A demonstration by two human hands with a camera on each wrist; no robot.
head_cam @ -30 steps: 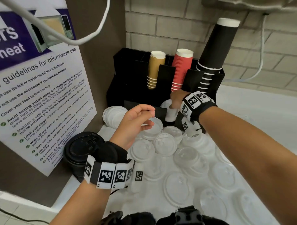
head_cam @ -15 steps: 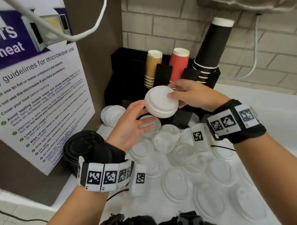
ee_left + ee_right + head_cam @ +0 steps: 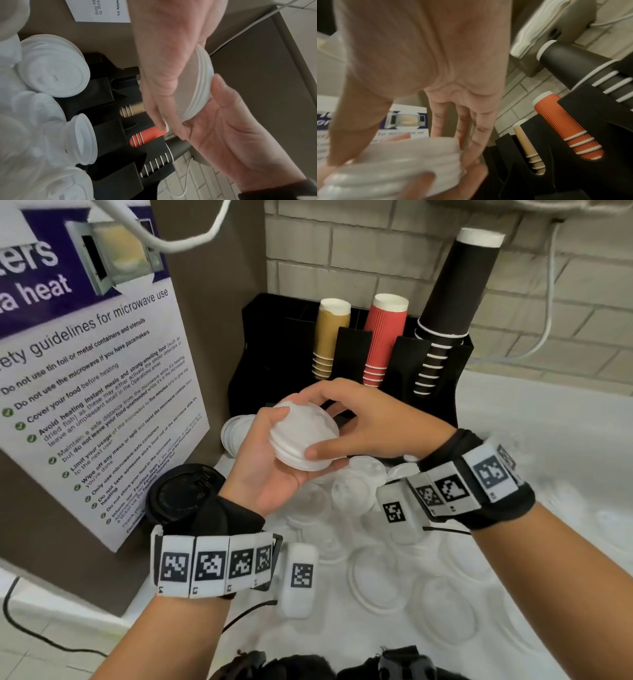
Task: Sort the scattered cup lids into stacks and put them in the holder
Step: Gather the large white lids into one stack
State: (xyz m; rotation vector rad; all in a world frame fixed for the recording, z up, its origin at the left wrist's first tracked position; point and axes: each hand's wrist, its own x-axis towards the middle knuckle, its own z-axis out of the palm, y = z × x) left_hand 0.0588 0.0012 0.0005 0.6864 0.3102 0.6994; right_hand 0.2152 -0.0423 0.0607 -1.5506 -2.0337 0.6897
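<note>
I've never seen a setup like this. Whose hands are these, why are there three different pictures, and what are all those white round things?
No robot here: a person wears a camera on the head and one on each wrist, inside the bands with black-and-white squares. The big picture looks down from the head; the other two look along each hand. The left hand cradles a short stack of white cup lids from below, and the right hand holds it from above with fingers and thumb. More clear lids lie scattered on the white counter. Behind stands a black holder with tan, red and black paper cups. A microwave poster hangs on the left, with black lids below it.
</note>
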